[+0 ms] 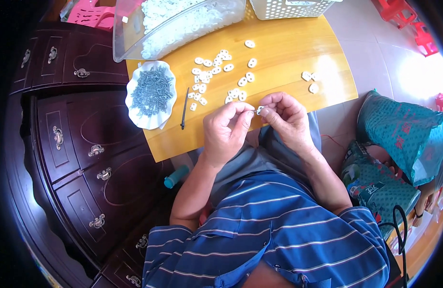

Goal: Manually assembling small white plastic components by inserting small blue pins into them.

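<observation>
My right hand (289, 124) pinches a small white plastic piece (260, 110) between thumb and fingertips, above the table's near edge. Close beside it, my left hand (227, 132) is closed in a pinch too; whatever is between those fingertips is too small to make out. Beyond my hands lie several loose white oval pieces with two holes (228, 67) and smaller white pieces (193, 106). A thin dark rod-like tool (185, 108) rests left of them. Further left, a white scalloped dish (131, 102) holds a heap of small grey metal parts (154, 91).
The wooden table (284, 53) bears a clear bin (130, 41) full of white pieces and a white perforated basket (298, 10). A few white pieces (313, 88) lie at the right. Dark drawers (87, 134) stand left; teal bags (399, 134) sit on the floor at right.
</observation>
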Action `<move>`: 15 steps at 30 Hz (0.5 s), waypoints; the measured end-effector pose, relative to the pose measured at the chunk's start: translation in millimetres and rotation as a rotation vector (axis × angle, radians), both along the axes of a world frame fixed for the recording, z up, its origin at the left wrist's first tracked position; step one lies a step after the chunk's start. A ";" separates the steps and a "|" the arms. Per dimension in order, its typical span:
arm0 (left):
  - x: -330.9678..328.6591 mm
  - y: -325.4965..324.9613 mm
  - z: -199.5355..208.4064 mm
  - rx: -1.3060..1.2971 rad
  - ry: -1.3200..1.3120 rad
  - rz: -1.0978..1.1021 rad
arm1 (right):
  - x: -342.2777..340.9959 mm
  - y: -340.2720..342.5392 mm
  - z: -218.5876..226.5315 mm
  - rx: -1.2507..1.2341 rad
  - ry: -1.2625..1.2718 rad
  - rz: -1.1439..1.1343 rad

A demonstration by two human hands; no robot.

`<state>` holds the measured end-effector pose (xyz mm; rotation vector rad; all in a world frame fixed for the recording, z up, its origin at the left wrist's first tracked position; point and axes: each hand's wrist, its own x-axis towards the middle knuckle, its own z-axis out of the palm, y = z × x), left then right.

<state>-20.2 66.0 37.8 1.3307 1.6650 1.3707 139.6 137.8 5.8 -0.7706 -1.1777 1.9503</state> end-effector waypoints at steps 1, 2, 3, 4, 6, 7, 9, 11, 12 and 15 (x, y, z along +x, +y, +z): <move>0.0 -0.3 -0.4 -0.001 -0.002 0.000 | 0.1 0.5 0.4 0.009 -0.005 0.005; -0.1 -0.7 -0.5 -0.012 0.004 -0.005 | 0.3 0.4 0.7 0.009 -0.006 0.005; 0.1 -1.0 -0.6 -0.022 0.010 -0.010 | 0.6 0.2 0.9 0.009 -0.027 0.008; 0.2 -1.0 -0.7 -0.023 0.009 -0.010 | 0.8 0.1 1.0 0.009 -0.047 0.010; 0.4 -0.5 -1.1 -0.027 -0.002 -0.013 | 1.2 0.2 0.9 0.001 -0.046 0.011; 0.4 -0.4 -1.6 -0.028 -0.002 -0.012 | 1.4 0.4 1.2 -0.006 -0.042 0.013; 0.6 -0.4 -3.4 -0.022 -0.023 0.004 | 0.5 -0.6 3.4 -0.035 -0.038 0.006; 0.6 -0.2 -3.7 -0.023 -0.010 0.003 | 0.1 -0.7 4.5 -0.063 -0.033 0.000; 0.7 -0.3 -3.9 -0.024 0.004 0.002 | 0.3 -0.1 4.4 -0.030 -0.042 0.009; 0.8 0.2 -3.7 -0.023 0.019 -0.005 | 0.4 0.3 4.1 -0.013 -0.052 0.011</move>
